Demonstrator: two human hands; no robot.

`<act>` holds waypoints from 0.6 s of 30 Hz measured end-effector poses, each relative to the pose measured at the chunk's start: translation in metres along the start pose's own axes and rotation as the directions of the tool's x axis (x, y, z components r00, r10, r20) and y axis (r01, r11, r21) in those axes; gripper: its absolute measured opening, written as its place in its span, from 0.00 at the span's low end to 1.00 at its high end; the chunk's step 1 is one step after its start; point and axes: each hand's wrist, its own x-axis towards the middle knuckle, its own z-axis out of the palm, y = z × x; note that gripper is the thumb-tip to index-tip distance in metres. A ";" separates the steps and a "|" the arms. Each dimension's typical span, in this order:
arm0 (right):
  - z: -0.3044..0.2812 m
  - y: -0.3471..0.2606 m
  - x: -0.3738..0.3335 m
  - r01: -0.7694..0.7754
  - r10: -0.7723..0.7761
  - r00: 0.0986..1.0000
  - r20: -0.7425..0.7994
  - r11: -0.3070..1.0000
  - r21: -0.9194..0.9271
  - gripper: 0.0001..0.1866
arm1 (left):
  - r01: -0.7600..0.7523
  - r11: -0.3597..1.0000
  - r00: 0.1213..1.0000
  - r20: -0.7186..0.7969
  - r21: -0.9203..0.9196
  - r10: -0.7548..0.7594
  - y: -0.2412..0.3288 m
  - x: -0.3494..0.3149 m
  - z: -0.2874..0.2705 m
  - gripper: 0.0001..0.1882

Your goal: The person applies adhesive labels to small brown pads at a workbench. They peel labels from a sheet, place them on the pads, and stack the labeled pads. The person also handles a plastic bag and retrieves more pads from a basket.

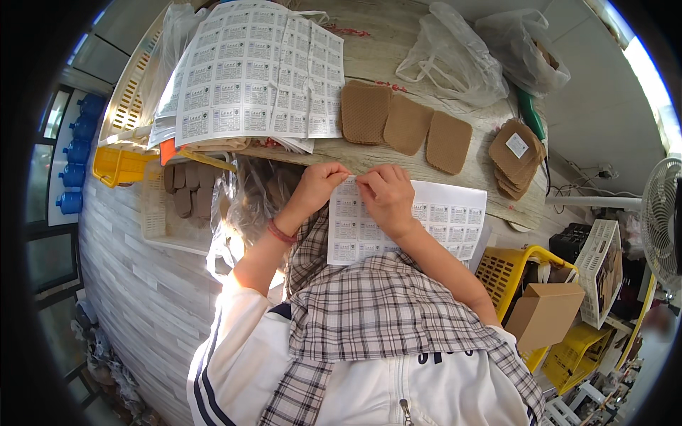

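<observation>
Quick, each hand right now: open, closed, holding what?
Left hand: pinched closed at the label sheet; hold unclear.
Right hand: pinched closed there too; hold unclear.

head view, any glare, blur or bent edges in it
Head view: glare burns out parts around the clear plastic bag below the table; head view: fisheye curves the dark-framed glass panels at the left rim; head view: the bare left hand and bare right hand look reasonably sharp.
</observation>
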 end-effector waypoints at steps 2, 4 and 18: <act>0.001 0.000 0.000 0.014 -0.014 1.000 -0.010 1.000 0.016 0.09 | 0.019 0.999 0.999 0.037 -0.044 -0.018 0.001 0.004 -0.003 0.10; 0.003 0.002 -0.002 0.020 -0.020 1.000 -0.013 0.999 0.031 0.10 | 0.039 0.999 0.996 0.079 -0.025 -0.037 0.004 0.009 -0.006 0.11; -0.012 0.003 -0.010 0.194 -0.201 0.979 0.021 0.965 0.174 0.12 | -0.194 0.869 0.970 0.219 0.456 0.102 0.029 0.042 0.001 0.06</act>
